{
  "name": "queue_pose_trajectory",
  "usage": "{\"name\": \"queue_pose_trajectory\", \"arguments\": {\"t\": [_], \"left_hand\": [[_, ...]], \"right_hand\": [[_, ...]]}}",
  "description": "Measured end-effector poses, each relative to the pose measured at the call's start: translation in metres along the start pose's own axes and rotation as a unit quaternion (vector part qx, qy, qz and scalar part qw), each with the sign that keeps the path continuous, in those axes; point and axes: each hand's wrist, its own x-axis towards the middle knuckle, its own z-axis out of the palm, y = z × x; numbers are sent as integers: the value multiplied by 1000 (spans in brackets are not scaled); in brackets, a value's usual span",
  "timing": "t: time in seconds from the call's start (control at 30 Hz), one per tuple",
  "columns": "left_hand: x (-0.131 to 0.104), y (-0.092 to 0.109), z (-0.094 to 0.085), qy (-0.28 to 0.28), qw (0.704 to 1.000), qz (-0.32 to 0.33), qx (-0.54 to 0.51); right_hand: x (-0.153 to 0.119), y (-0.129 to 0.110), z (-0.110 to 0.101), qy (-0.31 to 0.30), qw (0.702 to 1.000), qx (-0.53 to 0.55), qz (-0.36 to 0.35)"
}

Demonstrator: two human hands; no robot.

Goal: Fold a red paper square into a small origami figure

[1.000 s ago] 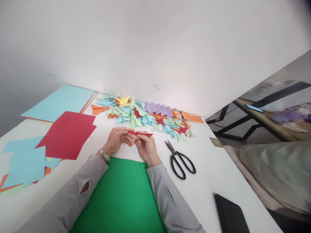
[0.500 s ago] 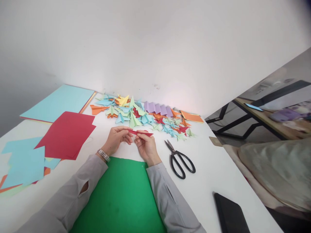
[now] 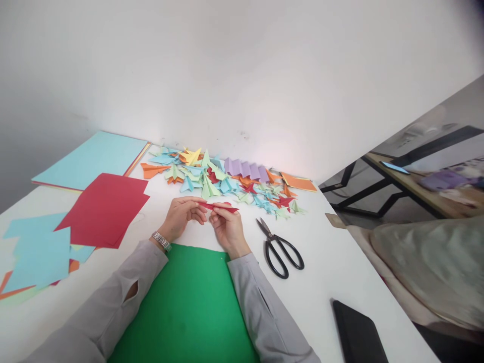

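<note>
A narrow folded piece of red paper [image 3: 231, 209] is held between both hands above the white table, its pointed end to the right. My left hand [image 3: 184, 216] pinches its left end with thumb and forefinger, the other fingers curled below. My right hand [image 3: 229, 229] grips it nearer the pointed tip. Just behind the hands lies a heap of small folded paper planes [image 3: 209, 186] in several colours. A green sheet [image 3: 189, 302] lies under and between the forearms.
Black-handled scissors [image 3: 278, 247] lie right of my right hand, with a black flat device [image 3: 359, 333] nearer the front. Red sheets [image 3: 106, 209] and blue sheets [image 3: 41, 257] lie at left. Orange paper [image 3: 298, 182] rests at the back right.
</note>
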Motion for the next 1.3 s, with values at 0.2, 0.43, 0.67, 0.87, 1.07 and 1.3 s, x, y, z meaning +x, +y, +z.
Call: {"name": "queue_pose_trajectory", "arguments": {"t": [0.2,0.43,0.67,0.87,1.07,1.3], "left_hand": [[2,-3,-3,-11,1000,14,-5],[3,-3,-5,-4,1000,14,-9],[-2,-5,1,-33,992,15,122],[0,-8,-1,-61,989,8,134],[1,-7,-1,-36,994,16,97],[2,-7,-1,-13,1000,-22,8]], "right_hand": [[0,1,-1,-2,1000,0,-6],[2,2,-3,4,1000,4,-7],[2,2,-3,-11,1000,-19,2],[1,0,-2,-3,999,-34,4],[1,0,-1,-12,999,-48,-10],[1,4,-2,-15,994,-92,-58]]}}
